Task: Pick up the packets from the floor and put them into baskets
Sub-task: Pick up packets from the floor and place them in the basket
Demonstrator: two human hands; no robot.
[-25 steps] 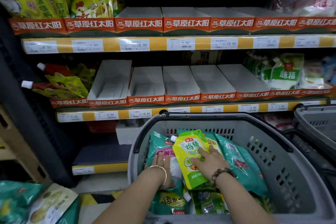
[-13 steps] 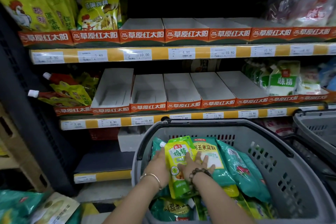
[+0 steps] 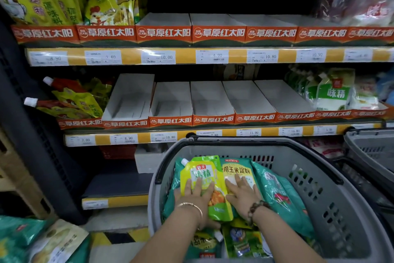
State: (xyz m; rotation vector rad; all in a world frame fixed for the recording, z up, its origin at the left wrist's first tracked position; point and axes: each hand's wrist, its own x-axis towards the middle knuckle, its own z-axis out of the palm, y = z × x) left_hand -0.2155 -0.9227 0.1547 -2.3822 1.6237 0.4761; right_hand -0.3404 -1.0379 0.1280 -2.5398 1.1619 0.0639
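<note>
Both hands lie wide and flat inside the grey basket at 5 o'clock of the view. The left hand presses straight fingers on a yellow-green spouted pouch. The right hand, at its 3 o'clock, rests spread on a teal starch packet just beside. More floor packets lie at 8 o'clock.

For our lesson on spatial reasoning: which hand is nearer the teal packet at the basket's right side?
Right. The right hand lies flat on the starch packet, just left of the teal packet; the left hand rests farther left, on the yellow pouch.
</note>
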